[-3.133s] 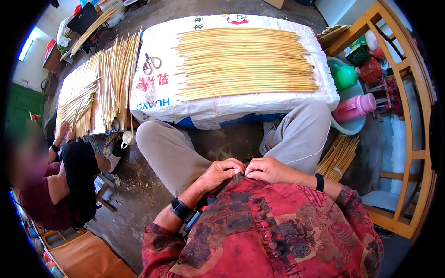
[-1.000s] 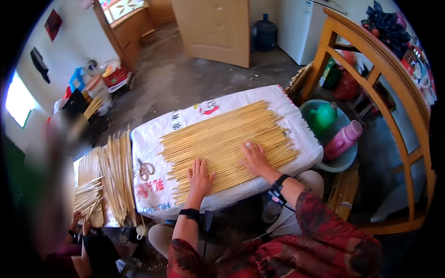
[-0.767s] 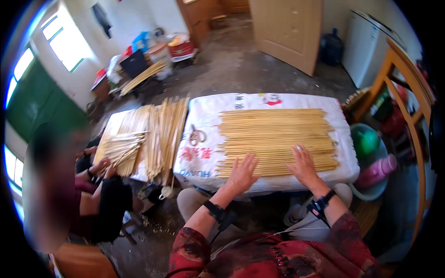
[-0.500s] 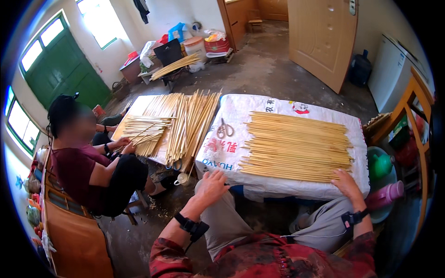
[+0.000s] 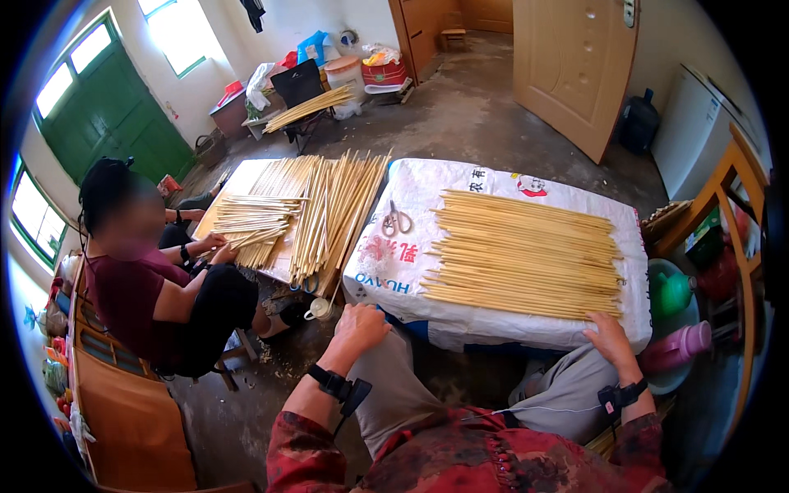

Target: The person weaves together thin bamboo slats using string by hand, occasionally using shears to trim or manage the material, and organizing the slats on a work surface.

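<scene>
Slender yellow sticks [image 5: 526, 255] lie side by side in a wide row on a white printed sheet [image 5: 374, 279] covering the table before me. My left hand [image 5: 363, 327] rests over my left knee, just off the table's near left corner, and holds nothing. At the near right end of the row, my right hand [image 5: 610, 335] lies on the sheet's front edge with its fingers apart, close to the stick tips. Scissors [image 5: 394, 216] with looped handles lie left of the row. A thin white thread or cord [image 5: 559, 408] stretches across my lap toward my right wrist.
On the left, a seated co-worker [image 5: 136, 287] handles sticks beside a board piled with loose sticks [image 5: 337, 214]. More sticks [image 5: 308, 109] lie on a folding chair. A pink bottle [image 5: 678, 347] and a green jug [image 5: 674, 293] stand right of the table, near a wooden frame [image 5: 735, 197].
My left hand has drawn back slightly from the table corner and settled on my knee. My right hand has slid a little left and down. The view has shifted slightly.
</scene>
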`<state>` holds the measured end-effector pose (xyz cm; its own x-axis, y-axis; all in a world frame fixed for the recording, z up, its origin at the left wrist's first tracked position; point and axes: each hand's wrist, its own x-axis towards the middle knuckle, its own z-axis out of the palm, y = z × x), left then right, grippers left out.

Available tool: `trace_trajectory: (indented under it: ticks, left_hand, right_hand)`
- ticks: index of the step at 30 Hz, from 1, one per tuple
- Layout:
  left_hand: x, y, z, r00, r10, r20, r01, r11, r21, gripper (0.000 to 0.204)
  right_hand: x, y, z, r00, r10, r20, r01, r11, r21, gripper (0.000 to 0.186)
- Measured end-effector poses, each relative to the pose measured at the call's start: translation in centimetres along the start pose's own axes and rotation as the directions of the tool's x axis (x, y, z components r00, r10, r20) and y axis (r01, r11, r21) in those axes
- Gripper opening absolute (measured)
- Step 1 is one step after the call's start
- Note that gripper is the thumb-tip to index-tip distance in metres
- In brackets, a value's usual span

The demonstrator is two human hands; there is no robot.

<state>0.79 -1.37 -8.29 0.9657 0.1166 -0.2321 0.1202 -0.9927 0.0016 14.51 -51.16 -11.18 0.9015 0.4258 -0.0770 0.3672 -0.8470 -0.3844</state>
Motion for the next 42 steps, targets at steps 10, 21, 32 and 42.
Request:
trace_trajectory:
  ticks: [10, 21, 32, 42]
  left_hand:
    - [-0.7, -0.1, -0.1, 0.992, -0.065, 0.105, 0.068, 0.998, -0.02, 0.033]
    - [0.0, 0.6, -1.0, 0.983, -0.001, 0.181, 0.003, 1.0, -0.012, 0.034]
    - [1.2, -5.5, 3.2, 0.887, -0.425, -0.18, -0.111, 0.182, -0.977, 0.02]
    - [4.0, -13.4, 17.8, 0.688, -0.69, -0.225, 0.488, 0.67, -0.56, 0.028]
  right_hand:
    - [1.7, -4.7, -0.7, 0.984, -0.175, 0.043, 0.179, 0.978, -0.11, 0.032]
    - [2.5, -5.1, -0.6, 0.971, -0.231, 0.06, 0.238, 0.955, -0.177, 0.036]
    - [2.0, -4.4, -0.6, 0.986, -0.166, 0.022, 0.167, 0.981, -0.098, 0.031]
    - [7.0, -12.7, 1.4, 0.936, -0.314, 0.159, 0.305, 0.949, 0.076, 0.03]
